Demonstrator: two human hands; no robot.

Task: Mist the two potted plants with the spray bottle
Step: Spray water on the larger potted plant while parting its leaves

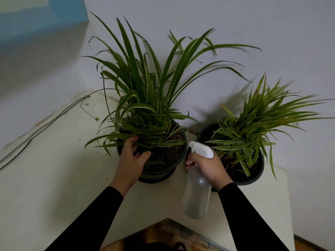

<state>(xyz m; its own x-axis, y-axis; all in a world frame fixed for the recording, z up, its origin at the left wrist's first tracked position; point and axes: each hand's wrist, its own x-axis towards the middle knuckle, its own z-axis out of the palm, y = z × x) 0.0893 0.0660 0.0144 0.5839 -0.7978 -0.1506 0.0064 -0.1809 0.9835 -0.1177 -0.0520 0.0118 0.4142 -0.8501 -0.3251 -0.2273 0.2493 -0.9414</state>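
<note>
Two spider plants stand in dark round pots on a white corner ledge. The taller left plant [145, 91] grows from the left pot [159, 173]. The bushier right plant [253, 122] fills the right pot [257, 175]. My left hand [131, 158] rests on the near rim of the left pot, fingers curled into the low leaves. My right hand [208, 165] grips the neck of a translucent spray bottle [197, 194] with a white trigger head [201, 149], its nozzle pointing left and up toward the left plant. The bottle hangs between the two pots.
White walls close in behind the plants. A thin dark cable [36, 133] runs along the ledge's left back edge. The ledge [72, 178] ends in a notched front edge, with wooden floor [163, 236] below. A blue block [36, 19] sits high at the left.
</note>
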